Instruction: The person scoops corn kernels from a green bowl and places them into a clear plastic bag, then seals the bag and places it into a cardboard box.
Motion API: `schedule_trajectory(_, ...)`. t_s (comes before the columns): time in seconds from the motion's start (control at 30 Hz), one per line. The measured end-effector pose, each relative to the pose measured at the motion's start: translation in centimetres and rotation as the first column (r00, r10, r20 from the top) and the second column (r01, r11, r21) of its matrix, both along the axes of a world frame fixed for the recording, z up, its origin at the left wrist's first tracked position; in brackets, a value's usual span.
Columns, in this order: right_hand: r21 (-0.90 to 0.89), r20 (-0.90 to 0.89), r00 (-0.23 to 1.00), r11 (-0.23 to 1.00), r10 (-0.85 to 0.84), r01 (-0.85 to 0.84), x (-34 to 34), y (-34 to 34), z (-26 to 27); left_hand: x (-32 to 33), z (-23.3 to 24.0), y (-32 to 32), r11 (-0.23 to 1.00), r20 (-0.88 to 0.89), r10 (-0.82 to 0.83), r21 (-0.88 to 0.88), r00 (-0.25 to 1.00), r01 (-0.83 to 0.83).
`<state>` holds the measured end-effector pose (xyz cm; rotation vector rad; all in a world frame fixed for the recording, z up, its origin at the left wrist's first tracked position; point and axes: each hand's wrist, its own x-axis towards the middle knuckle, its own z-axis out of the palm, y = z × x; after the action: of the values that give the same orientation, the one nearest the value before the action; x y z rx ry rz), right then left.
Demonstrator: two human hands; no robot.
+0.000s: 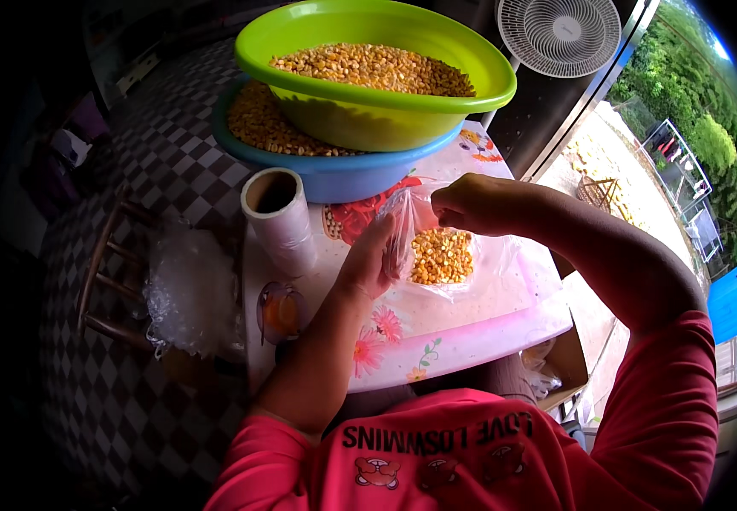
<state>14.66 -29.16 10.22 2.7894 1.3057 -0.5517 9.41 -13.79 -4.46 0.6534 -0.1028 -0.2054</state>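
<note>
A clear plastic bag (pixel 400 246) lies on the flowered tablecloth (pixel 471 326), with yellow corn kernels (pixel 442 255) gathered in its lower part. My left hand (pixel 372 259) grips the bag's left side, thumb pointing up along the film. At the bag's upper end, my right hand (pixel 464 204) is curled with its fingers closed on the gathered plastic. The right fingertips are partly hidden by the hand itself. To the left of my left hand a roll of clear plastic bags (pixel 282 223) stands upright on its end.
Behind the bag, a green basin (pixel 368 121) of corn kernels rests on a blue basin (pixel 343 172), also holding kernels. A white fan (pixel 560 32) stands at the back right. Filled plastic (pixel 193 287) lies on a wooden chair (pixel 106 281) at left; an open cardboard box (pixel 566 364) sits below right.
</note>
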Motion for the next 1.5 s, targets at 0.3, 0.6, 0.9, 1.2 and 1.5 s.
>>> schedule_trajectory(0.3,-0.163,-0.011,0.998,0.985,0.058,-0.059,-0.2,-0.6,-0.8,0.1,-0.5,0.5,0.999,-0.035,-0.037,-0.021,0.999,0.036)
schedule_trajectory(0.6,0.513,0.223,0.961,0.819,0.162,-0.257,-3.2,1.4,7.9,0.1,-1.0,0.6,0.999,-0.004,-0.054,-0.006,0.999,0.054)
schedule_trajectory(0.9,0.063,0.238,0.923,0.953,-0.302,0.296,6.4,4.3,11.4,0.8,-1.8,0.6,0.992,0.038,-0.117,-0.053,0.992,0.119)
schedule_trajectory(1.2,-0.006,0.259,0.964,0.998,-0.066,0.069,5.8,9.7,9.2,0.5,-1.3,0.7,0.995,0.097,-0.096,-0.016,0.991,0.098)
schedule_trajectory(1.5,0.300,0.335,0.934,0.954,-0.126,0.020,6.6,7.0,9.2,0.2,-0.6,0.4,0.997,0.050,-0.060,-0.049,0.997,0.062)
